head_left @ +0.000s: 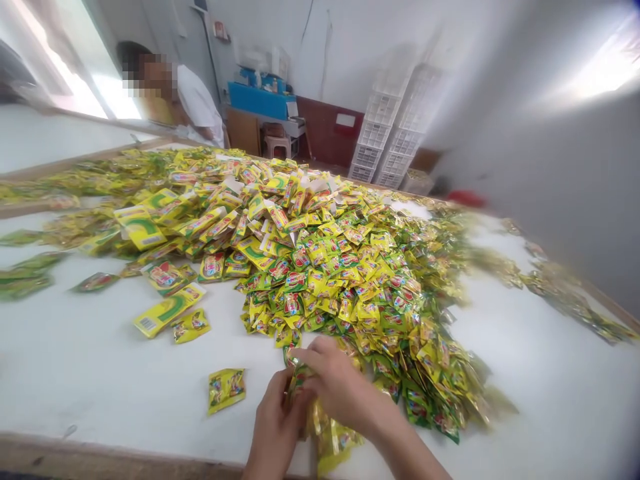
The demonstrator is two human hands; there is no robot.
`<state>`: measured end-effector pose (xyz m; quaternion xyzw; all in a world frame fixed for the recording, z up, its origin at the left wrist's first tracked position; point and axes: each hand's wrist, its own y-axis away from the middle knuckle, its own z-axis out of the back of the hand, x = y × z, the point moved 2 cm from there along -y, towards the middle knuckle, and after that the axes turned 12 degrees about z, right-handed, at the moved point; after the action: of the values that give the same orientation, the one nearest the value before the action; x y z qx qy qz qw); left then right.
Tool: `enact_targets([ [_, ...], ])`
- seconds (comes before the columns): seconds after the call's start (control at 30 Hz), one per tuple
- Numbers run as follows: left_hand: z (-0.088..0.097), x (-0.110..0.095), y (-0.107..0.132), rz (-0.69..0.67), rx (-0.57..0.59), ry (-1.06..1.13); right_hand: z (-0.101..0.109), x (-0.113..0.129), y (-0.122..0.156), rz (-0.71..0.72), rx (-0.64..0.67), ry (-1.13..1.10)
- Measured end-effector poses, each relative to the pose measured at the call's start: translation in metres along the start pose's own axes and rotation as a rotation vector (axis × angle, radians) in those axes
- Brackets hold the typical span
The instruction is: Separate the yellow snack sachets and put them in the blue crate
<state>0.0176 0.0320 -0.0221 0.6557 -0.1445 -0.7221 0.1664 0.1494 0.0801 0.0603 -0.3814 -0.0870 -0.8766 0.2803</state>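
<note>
At the front of the heap, my left hand (pixel 280 407) is closed round a small yellow-green packet (pixel 299 377). My right hand (pixel 333 380) reaches over from the right, its fingers closed at the upper end of that same packet and partly covering it. Blurred yellow packets (pixel 333 443) lie under my right wrist. A big heap of shiny yellow and green sachets (pixel 350 280) rises just beyond both hands. One loose sachet (pixel 227 390) lies flat to the left of my left hand.
Yellow cartons (pixel 143 228) are piled at the heap's left, and one carton (pixel 169 310) lies nearer on the white table (pixel 125 380). A person (pixel 197 103) is at the far left. White crates (pixel 377 127) stand stacked behind the table, near a blue box (pixel 260 101).
</note>
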Motion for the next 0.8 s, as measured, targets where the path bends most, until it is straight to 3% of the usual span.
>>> enact_targets([
  [0.07, 0.002, -0.002, 0.002, 0.091, 0.177, 0.169, 0.0, -0.003, 0.006, -0.007, -0.002, -0.013],
  [0.13, 0.004, -0.006, 0.007, 0.156, 0.274, 0.291, -0.001, -0.009, 0.011, -0.068, -0.066, -0.041],
  [0.23, 0.006, -0.01, 0.015, 0.217, 0.324, 0.365, -0.007, -0.012, 0.014, -0.048, -0.102, -0.026],
  [0.4, 0.008, -0.005, 0.02, 0.217, 0.369, 0.366, -0.017, 0.0, 0.023, 0.086, -0.04, 0.085],
  [0.5, 0.009, -0.004, 0.021, 0.199, 0.392, 0.342, -0.023, -0.002, 0.033, 0.084, -0.045, -0.034],
  [0.57, 0.011, -0.006, 0.023, 0.235, 0.355, 0.358, -0.025, -0.012, 0.041, -0.016, -0.184, -0.196],
  [0.67, 0.015, -0.009, 0.025, 0.347, 0.321, 0.457, -0.031, -0.028, 0.052, -0.289, -0.392, -0.49],
  [0.73, 0.017, -0.012, 0.024, 0.427, 0.383, 0.52, -0.039, -0.032, 0.055, -0.434, -0.352, -0.684],
  [0.8, 0.019, -0.017, 0.021, 0.474, 0.469, 0.514, -0.045, -0.03, 0.055, -0.483, -0.263, -0.805],
])
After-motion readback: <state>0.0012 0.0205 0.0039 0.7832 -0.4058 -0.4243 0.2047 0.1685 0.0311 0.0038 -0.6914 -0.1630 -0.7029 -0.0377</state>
